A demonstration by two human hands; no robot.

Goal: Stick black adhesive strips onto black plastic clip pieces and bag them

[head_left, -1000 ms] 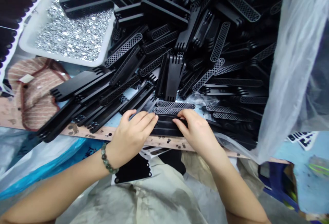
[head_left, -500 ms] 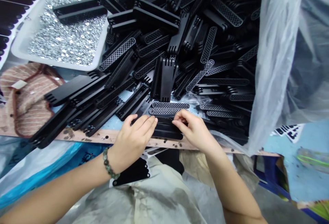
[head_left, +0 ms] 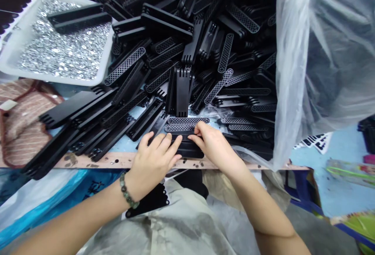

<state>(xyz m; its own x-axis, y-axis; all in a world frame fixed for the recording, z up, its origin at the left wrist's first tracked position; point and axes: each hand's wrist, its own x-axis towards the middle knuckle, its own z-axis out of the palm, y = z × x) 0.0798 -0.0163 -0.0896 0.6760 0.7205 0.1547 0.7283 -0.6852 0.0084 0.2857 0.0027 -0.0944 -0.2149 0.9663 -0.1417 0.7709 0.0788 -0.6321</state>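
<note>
A black plastic part (head_left: pixel 191 152), long and narrow, lies at the table's front edge between my hands. My left hand (head_left: pixel 155 151) rests on its left end, fingers spread and stretched out. Over the right end, my right hand (head_left: pixel 209 139) has thumb and forefinger pinched together; whatever is between them is hidden or too small to make out. Just behind lie two black strips with a lattice pattern (head_left: pixel 187 127). Similar slotted black parts (head_left: pixel 182 95) are heaped farther back.
A white tray (head_left: pixel 107 57) of small shiny metal pieces (head_left: pixel 67 56) stands at the back left, with a black part lying across it. Striped cloth (head_left: pixel 26 122) lies in front of it. Clear plastic sheeting (head_left: pixel 293 71) hangs on the right. The wooden table edge (head_left: pixel 96 161) runs before me.
The camera view has shifted, so the heap and tray appear farther left. My left hand's fingers have spread wider apart. My right hand keeps its pinch over the part.
</note>
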